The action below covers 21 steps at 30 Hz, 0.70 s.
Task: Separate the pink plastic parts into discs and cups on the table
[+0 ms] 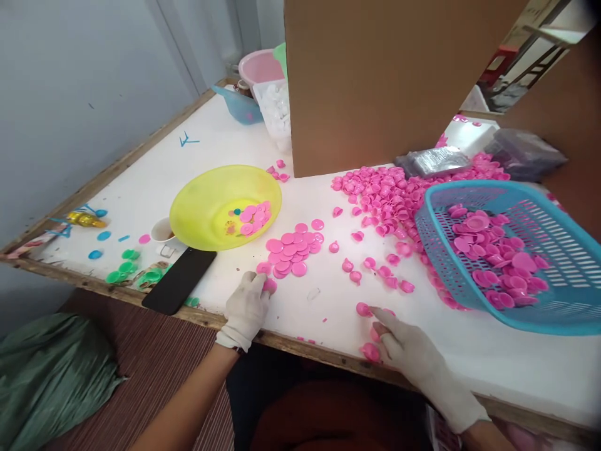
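I log a small-parts workshop: wooden-edged worktable (141,175) under the yellow bowl (201,207), pink cups (385,195) heaped in bulk to its right.

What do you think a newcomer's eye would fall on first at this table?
Probably the bright pink heap of small pieces right of centre, beside the turquoise basket holding more pink pieces. The yellow bowl left of centre and the large brown panel at the back would likely follow. Near the front edge, the gloved left hand is by flat pink discs, the gloved right hand at small pink pieces.
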Motion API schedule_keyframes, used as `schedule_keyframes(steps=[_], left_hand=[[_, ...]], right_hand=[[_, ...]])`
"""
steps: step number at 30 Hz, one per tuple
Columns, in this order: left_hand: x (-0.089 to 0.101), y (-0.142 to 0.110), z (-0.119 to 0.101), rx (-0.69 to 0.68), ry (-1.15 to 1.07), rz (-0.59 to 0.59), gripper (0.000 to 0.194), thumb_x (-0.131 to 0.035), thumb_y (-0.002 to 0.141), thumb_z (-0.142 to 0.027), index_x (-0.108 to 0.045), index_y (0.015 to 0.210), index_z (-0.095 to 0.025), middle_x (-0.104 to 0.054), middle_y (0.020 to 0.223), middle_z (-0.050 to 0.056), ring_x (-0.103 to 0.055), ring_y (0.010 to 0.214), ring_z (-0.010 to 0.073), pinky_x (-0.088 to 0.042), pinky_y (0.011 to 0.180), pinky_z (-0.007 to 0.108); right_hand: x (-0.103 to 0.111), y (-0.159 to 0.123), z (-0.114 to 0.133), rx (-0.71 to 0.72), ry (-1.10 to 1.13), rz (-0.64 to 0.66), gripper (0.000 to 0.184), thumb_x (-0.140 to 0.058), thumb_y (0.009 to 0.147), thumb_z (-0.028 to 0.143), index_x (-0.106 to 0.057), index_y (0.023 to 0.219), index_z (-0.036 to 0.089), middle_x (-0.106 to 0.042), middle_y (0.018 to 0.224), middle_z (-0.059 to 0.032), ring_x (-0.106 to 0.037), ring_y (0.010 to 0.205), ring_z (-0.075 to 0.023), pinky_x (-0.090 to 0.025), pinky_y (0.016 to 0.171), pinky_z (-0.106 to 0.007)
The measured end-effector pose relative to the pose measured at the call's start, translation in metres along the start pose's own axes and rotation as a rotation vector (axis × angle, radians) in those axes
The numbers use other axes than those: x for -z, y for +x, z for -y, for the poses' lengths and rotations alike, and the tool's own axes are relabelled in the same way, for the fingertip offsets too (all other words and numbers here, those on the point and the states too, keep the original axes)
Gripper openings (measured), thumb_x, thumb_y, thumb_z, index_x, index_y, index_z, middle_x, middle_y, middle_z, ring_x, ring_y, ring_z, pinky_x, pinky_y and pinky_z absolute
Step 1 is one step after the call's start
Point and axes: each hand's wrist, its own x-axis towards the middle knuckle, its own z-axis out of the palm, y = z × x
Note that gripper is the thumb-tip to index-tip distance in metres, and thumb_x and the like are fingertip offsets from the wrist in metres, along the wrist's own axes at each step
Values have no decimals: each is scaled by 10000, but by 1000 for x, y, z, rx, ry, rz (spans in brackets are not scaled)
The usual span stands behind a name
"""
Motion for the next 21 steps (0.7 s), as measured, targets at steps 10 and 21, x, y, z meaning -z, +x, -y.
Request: schedule_keyframes(steps=[10, 21], left_hand=[[-2, -39, -47, 55, -993, 337, 80, -497, 754, -244, -475, 803, -185, -550, 571, -32, -557, 525, 118, -432, 515, 219], [-21, -33, -77, -133, -804, 463, 204, -472, 757, -253, -565, 911, -155, -588, 574, -13, -530, 489, 111, -419, 499, 223]], right_hand=[[-32, -4, 52, 227, -43, 108, 350, -350, 869, 274, -522, 1174, 266, -652, 747, -33, -607, 622, -181, -435, 593, -289], [-34, 24, 48, -72, 520, 271, 119, -429, 810, 308, -435, 753, 204, -542, 628, 30, -554, 460, -94, -356, 383, -183]])
